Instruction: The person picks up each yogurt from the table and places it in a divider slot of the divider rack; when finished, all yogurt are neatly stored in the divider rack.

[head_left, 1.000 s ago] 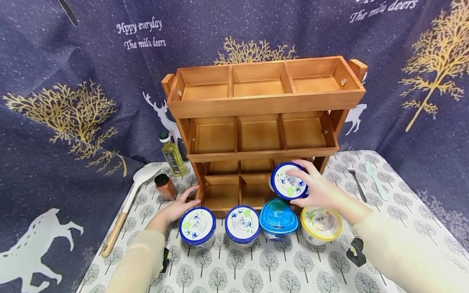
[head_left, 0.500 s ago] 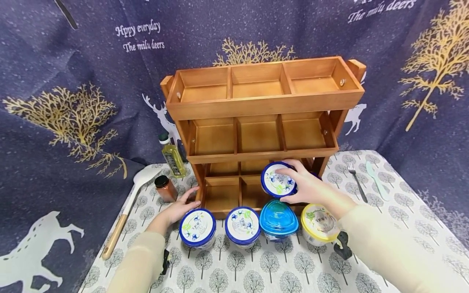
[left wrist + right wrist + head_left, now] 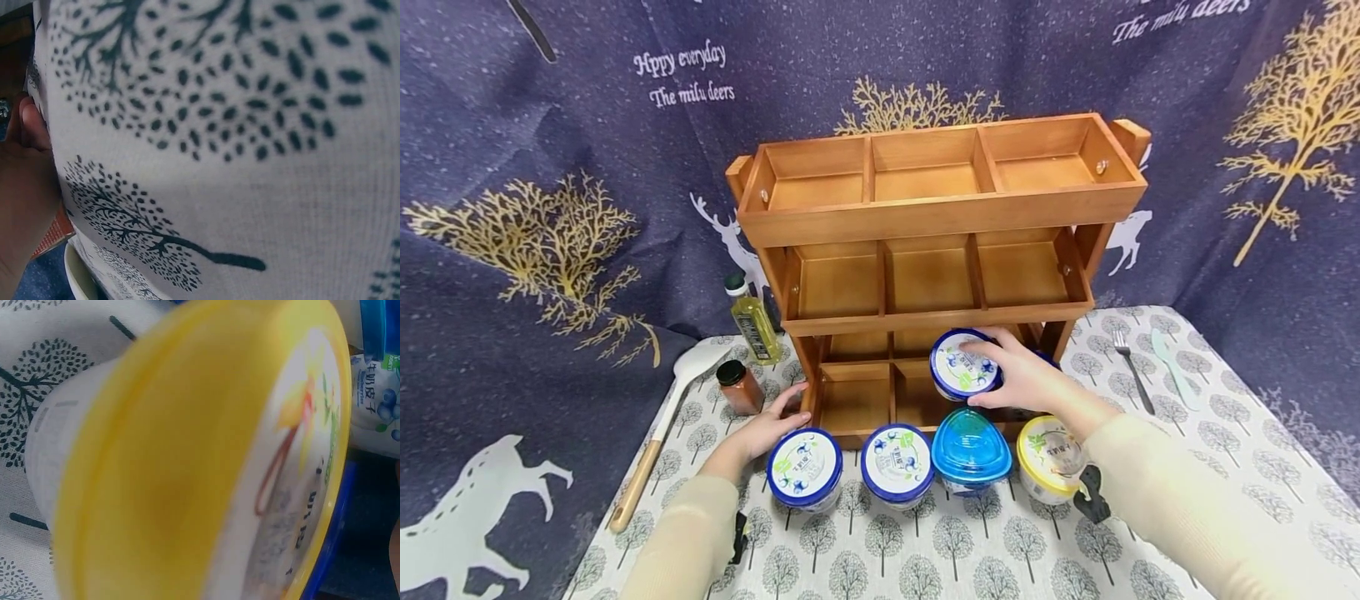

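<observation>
My right hand point(image 3: 1022, 375) grips a round plastic tub point(image 3: 964, 364) with a blue-rimmed, blueberry-printed lid. The tub is tilted towards me in front of the wooden rack's bottom tier, over its middle and right part. My left hand point(image 3: 771, 425) rests with its fingertips on the left side of the wooden rack point(image 3: 940, 218). In front of the rack stand two more blue-lidded tubs, the left tub point(image 3: 805, 468) and the middle tub point(image 3: 897, 464). Beside them are a tub with a clear blue domed lid point(image 3: 972, 450) and a yellow-lidded tub point(image 3: 169, 462), close below my right forearm.
An oil bottle point(image 3: 756, 327), a dark-capped red jar point(image 3: 740, 387) and a white spatula with a wooden handle point(image 3: 658, 442) are on the left. At right lie a fork point(image 3: 1133, 371) and a pale green knife point(image 3: 1172, 369). Part of another blue lid point(image 3: 1047, 359) shows behind my right hand.
My right hand has carried the blue-lidded tub leftward and slightly up along the bottom tier, uncovering another blue lid behind it. My left hand has stayed at the rack's side.
</observation>
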